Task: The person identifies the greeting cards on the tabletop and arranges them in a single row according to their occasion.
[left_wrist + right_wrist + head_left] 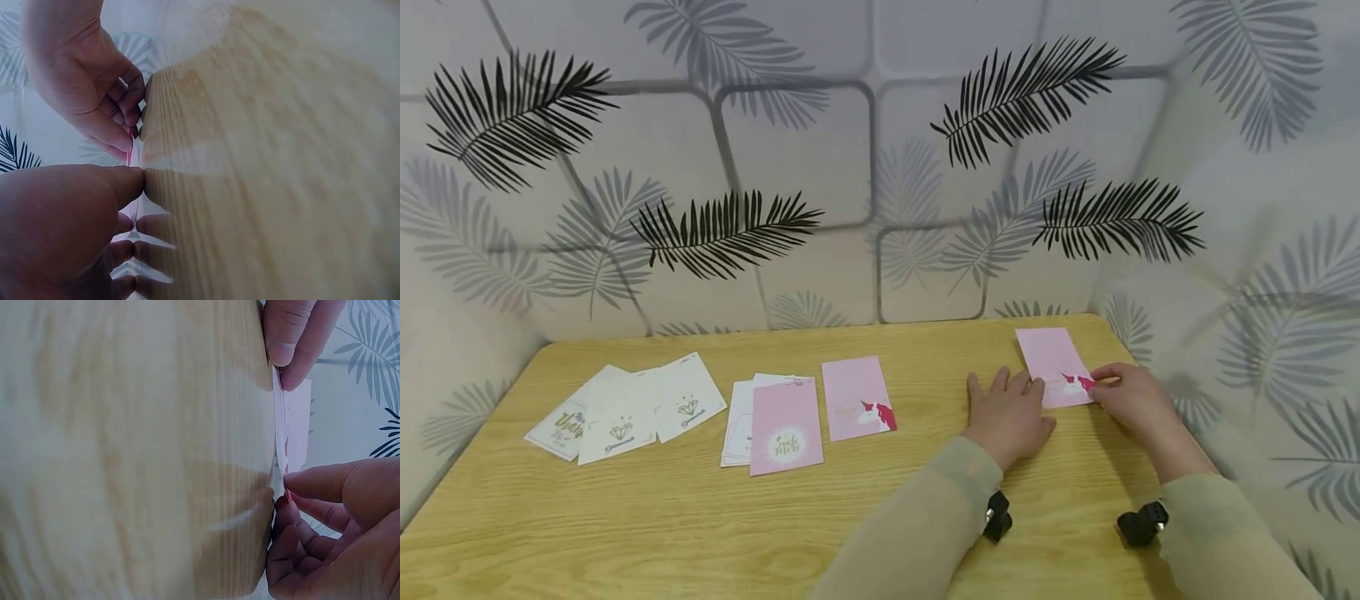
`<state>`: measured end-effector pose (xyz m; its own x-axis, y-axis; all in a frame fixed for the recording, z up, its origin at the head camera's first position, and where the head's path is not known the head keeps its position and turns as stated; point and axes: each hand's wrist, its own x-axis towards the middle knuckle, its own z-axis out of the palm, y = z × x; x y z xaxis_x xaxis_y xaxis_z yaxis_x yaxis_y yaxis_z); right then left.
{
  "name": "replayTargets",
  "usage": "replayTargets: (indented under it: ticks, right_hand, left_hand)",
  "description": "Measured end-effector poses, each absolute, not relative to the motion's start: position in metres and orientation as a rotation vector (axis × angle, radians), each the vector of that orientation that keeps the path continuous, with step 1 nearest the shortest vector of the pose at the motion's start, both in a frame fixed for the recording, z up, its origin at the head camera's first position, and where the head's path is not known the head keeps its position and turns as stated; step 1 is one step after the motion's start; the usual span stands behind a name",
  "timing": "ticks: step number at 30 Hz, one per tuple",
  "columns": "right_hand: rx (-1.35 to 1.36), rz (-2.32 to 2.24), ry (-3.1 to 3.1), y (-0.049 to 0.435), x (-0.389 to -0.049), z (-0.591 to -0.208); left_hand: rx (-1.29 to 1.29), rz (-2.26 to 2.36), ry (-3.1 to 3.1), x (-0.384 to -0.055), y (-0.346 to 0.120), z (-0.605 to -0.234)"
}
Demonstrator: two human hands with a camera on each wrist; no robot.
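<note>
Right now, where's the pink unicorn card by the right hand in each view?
Head: pink unicorn card right of centre, just below mid-height.
Left wrist: left of centre, near mid-height, a thin pink edge.
Right wrist: right of centre, a narrow strip seen nearly edge-on.
Shared landmark: the right hand, pinching the card.

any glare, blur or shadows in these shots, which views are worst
Head view: soft, fairly even light, a faint shadow on the wooden tabletop near the right hand; left wrist view: dim and bluish, glossy wood mirroring fingertips of the left hand, grain smeared at right; right wrist view: similarly dim, grain blurred at left, the handled pink unicorn card hard to read; both wrist views look worse.
</note>
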<state>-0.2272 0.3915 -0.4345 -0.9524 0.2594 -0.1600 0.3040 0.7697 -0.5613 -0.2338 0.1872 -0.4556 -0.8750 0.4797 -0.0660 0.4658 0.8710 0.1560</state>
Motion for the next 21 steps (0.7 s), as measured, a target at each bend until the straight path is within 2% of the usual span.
replayTargets:
  ticks: [21]
  right_hand:
    - [0.386, -0.767, 2.964, 0.3858, -0.2264, -0.4303]
  left_hand:
    - [0.741, 0.136, 2.934, -0.2247, 0.1819, -0.4426]
